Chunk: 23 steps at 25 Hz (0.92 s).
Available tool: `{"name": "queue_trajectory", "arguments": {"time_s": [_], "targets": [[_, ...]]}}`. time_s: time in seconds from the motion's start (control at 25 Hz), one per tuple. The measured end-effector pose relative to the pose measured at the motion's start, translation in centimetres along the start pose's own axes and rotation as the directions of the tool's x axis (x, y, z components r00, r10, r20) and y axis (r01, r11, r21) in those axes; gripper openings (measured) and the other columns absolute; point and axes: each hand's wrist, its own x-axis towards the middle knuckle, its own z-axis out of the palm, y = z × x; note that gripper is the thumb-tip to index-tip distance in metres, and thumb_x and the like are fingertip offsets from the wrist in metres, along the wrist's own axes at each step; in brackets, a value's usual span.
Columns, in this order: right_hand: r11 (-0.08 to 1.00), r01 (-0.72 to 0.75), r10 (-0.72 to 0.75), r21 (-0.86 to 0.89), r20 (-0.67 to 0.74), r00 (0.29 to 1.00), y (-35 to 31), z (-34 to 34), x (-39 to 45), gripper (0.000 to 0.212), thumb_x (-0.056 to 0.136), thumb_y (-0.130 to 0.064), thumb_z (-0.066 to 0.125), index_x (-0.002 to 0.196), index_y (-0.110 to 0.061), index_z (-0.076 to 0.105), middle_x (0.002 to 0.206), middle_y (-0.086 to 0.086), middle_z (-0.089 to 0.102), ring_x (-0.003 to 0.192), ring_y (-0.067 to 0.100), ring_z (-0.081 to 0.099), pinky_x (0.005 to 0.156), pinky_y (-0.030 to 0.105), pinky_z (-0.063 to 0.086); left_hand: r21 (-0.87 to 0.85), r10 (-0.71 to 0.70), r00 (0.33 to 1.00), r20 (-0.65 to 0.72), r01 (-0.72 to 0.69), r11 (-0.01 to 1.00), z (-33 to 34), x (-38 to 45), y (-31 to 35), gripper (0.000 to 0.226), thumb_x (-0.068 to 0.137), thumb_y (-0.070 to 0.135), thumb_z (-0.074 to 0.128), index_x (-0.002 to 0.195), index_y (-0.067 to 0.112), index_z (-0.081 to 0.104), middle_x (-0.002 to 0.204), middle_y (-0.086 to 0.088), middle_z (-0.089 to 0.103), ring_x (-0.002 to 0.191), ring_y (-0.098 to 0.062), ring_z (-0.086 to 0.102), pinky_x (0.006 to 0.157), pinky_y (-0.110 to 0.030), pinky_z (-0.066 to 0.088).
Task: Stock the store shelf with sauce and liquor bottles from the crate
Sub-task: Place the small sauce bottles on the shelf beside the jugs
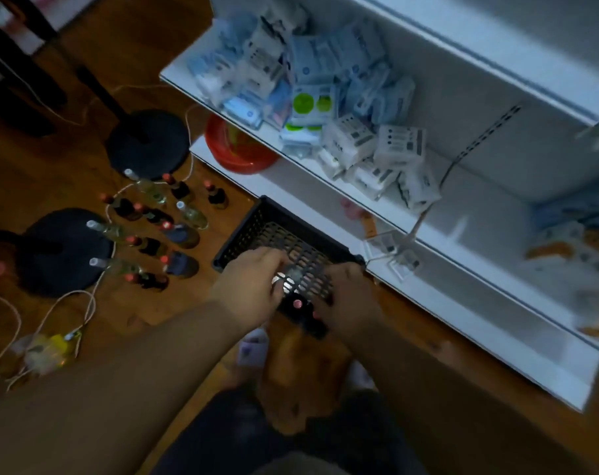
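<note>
A black slotted plastic crate (257, 228) lies on the wooden floor against the bottom of the white store shelf (469, 241). Both my hands are in its near end. My left hand (253, 282) curls around a silver-capped clear bottle (285, 282). My right hand (351, 294) closes over a dark red-capped bottle (314, 316), and another red cap (297, 304) shows between the hands. The bottle bodies are hidden by my fingers and blur. Several more bottles (154, 231), clear and dark, stand on the floor to the crate's left.
The middle shelf holds heaps of white and blue boxes (325, 108). A red bowl (236, 149) sits on the lower shelf. Two black round stand bases (147, 142) (61, 252) and loose white cables (51, 320) lie on the floor at left.
</note>
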Motion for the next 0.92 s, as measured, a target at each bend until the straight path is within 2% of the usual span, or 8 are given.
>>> {"name": "queue_trajectory", "arguments": {"time_s": [0.2,0.36,0.48,0.56,0.68,0.76,0.84,0.92], "targets": [[0.989,-0.142,0.144,-0.031,0.069,0.987,4.7,9.8,3.9,0.044,0.085,-0.04,0.065,0.12,-0.017,0.054,0.124,0.012,0.052,0.114,0.031,0.051,0.089,0.036,0.041,0.013,0.013,0.985,0.17,-0.015,1.0,8.5,4.3,-4.0,0.031,0.086,0.024,0.058,0.117,0.02,0.056,0.112,-0.007,0.063,0.104,-0.03,0.06,0.08,-0.04,0.052],[0.976,-0.215,0.218,-0.038,0.146,0.965,9.9,19.6,8.7,0.052,0.089,-0.036,0.063,0.135,-0.018,0.045,0.135,0.013,0.045,0.119,0.036,0.05,0.094,0.041,0.044,0.062,0.002,0.958,0.285,-0.02,0.998,20.6,6.8,-8.6,0.041,0.092,0.031,0.057,0.131,0.019,0.05,0.123,-0.009,0.059,0.106,-0.032,0.057,0.079,-0.038,0.049],[0.966,-0.242,0.256,-0.094,0.177,0.95,13.3,26.4,12.2,0.053,0.095,-0.031,0.055,0.143,-0.026,0.033,0.142,0.013,0.033,0.117,0.04,0.049,0.085,0.041,0.044,0.245,-0.075,0.943,0.324,-0.007,0.969,29.2,9.0,-11.6,0.055,0.096,0.046,0.049,0.142,0.019,0.037,0.131,-0.014,0.055,0.112,-0.039,0.053,0.09,-0.044,0.041],[0.952,-0.231,0.272,-0.198,0.214,0.938,15.5,30.0,14.2,0.057,0.095,-0.026,0.053,0.147,-0.026,0.028,0.142,0.016,0.032,0.118,0.04,0.046,0.084,0.042,0.043,0.338,-0.116,0.927,0.357,-0.012,0.941,34.6,10.8,-13.3,0.062,0.094,0.055,0.046,0.144,0.02,0.033,0.13,-0.016,0.056,0.116,-0.04,0.05,0.094,-0.046,0.037],[0.93,-0.123,0.243,-0.346,0.328,0.913,18.4,33.0,17.0,0.064,0.093,-0.02,0.055,0.149,-0.023,0.024,0.141,0.019,0.034,0.119,0.042,0.046,0.089,0.047,0.045,0.355,-0.125,0.9,0.417,-0.035,0.934,39.9,13.2,-15.5,0.07,0.092,0.062,0.045,0.148,0.022,0.028,0.13,-0.017,0.056,0.12,-0.041,0.047,0.1,-0.05,0.034],[0.935,-0.039,0.178,-0.352,0.371,0.911,20.0,33.5,18.4,0.057,0.093,-0.016,0.056,0.145,-0.021,0.033,0.135,0.016,0.041,0.112,0.04,0.051,0.079,0.043,0.046,0.345,-0.105,0.873,0.477,-0.076,0.935,41.6,14.8,-16.6,0.077,0.089,0.064,0.051,0.15,0.025,0.025,0.133,-0.014,0.055,0.119,-0.04,0.049,0.095,-0.046,0.038],[0.948,-0.015,0.129,-0.319,0.339,0.932,21.1,33.8,19.7,0.045,0.094,-0.013,0.054,0.137,-0.019,0.043,0.127,0.014,0.046,0.108,0.038,0.054,0.073,0.037,0.039,0.324,-0.077,0.842,0.535,-0.12,0.939,43.1,16.2,-17.2,0.08,0.085,0.063,0.058,0.151,0.032,0.025,0.136,-0.009,0.055,0.116,-0.036,0.054,0.09,-0.042,0.044],[0.968,-0.081,0.143,-0.239,0.255,0.956,21.8,34.0,21.1,0.037,0.095,-0.013,0.053,0.132,-0.016,0.047,0.125,0.015,0.049,0.108,0.037,0.054,0.074,0.034,0.035,0.259,-0.066,0.82,0.568,-0.103,0.96,44.3,17.9,-17.5,0.073,0.086,0.062,0.058,0.148,0.037,0.03,0.136,-0.007,0.056,0.112,-0.033,0.058,0.084,-0.039,0.049]]}}
